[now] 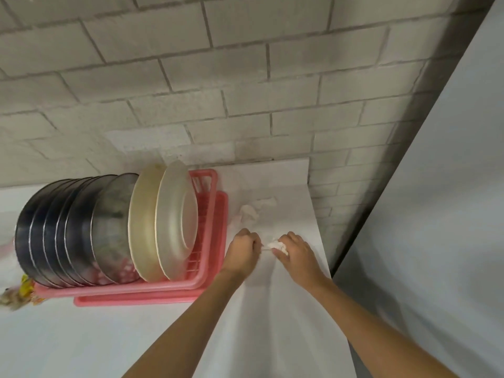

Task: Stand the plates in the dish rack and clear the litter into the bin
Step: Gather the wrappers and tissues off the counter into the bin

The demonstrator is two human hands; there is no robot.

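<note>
1. A crumpled tissue wad (276, 245) is gripped in the right hand (296, 253). The left hand (242, 251) is curled beside it, its hold unclear.
2. Litter clearing is judged in hand, as the plates (169, 222) are stood in the dish rack (210, 241), left.
3. Tissue scraps (249, 212) farther along the surface (272, 309) must be gathered next. No bin is seen.

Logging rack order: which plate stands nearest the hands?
The white plate at the row's right end, next to the cream plate; the dark plates stand farther left.
</note>
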